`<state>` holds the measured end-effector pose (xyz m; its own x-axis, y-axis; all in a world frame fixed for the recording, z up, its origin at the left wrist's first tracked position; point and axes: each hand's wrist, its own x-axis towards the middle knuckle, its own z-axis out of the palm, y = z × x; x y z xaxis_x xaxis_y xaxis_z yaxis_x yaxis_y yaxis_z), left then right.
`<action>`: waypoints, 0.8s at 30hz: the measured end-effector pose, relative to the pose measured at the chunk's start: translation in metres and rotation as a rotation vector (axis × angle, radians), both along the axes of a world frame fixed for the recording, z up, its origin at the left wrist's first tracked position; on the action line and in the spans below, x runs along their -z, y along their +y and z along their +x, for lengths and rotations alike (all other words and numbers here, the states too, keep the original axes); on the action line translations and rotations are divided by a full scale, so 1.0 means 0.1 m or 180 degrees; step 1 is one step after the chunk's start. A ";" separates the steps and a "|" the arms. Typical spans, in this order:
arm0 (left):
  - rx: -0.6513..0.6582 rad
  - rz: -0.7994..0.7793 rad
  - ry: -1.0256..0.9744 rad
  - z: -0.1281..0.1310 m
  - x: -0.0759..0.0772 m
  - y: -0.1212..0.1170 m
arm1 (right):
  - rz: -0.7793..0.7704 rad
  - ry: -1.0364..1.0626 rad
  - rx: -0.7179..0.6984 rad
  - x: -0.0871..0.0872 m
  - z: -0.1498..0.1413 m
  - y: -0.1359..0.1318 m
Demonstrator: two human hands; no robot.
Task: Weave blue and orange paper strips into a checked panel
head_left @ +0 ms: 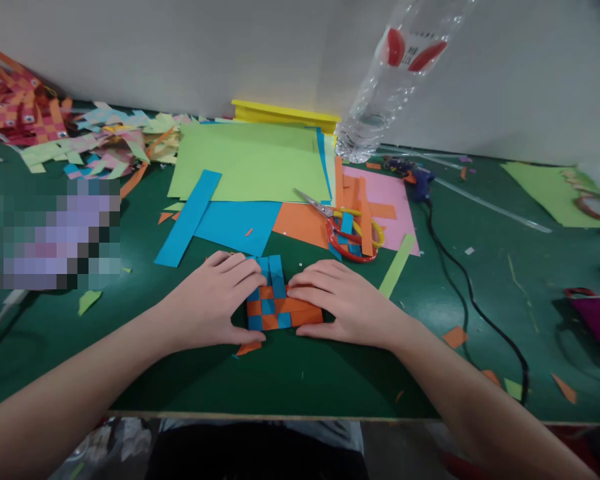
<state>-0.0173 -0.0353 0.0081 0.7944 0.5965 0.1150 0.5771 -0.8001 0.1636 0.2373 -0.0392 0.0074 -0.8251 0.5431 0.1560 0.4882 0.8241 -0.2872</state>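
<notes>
A small woven piece of orange and blue paper strips (276,305) lies on the green table between my hands. Its blue strip ends stick up at the far side, and orange ends reach right. My left hand (215,300) grips its left edge, with the fingers curled over the far corner and the thumb along the near side. From the right, my right hand (337,303) holds the orange ends between thumb and fingers. Just beyond lie red-and-yellow-handled scissors (347,230), and a loose blue strip (189,219) rests to the left.
Stacked green paper sheets (250,160) lie behind, near a clear plastic bottle (385,87). A glue gun (420,181) trails a black cord on the right. Paper scraps (115,137) and red-orange woven pieces (15,100) pile up at the back left. A blurred purple-screened device (60,237) sits left.
</notes>
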 end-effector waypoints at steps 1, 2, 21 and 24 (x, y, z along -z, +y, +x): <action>-0.0003 0.0013 -0.0003 0.00 0.00 0.00 | 0.0012 0.0004 -0.0006 0.00 0.00 0.00; -0.0009 0.0020 0.0002 0.00 0.00 0.00 | 0.0029 0.0015 -0.0010 0.00 0.00 0.00; -0.0010 0.0033 -0.0018 -0.01 -0.02 0.00 | 0.0035 0.0056 -0.0051 0.02 0.00 0.00; 0.0010 0.0038 -0.0034 -0.02 -0.01 0.00 | 0.0039 0.0064 -0.0047 0.02 -0.01 0.00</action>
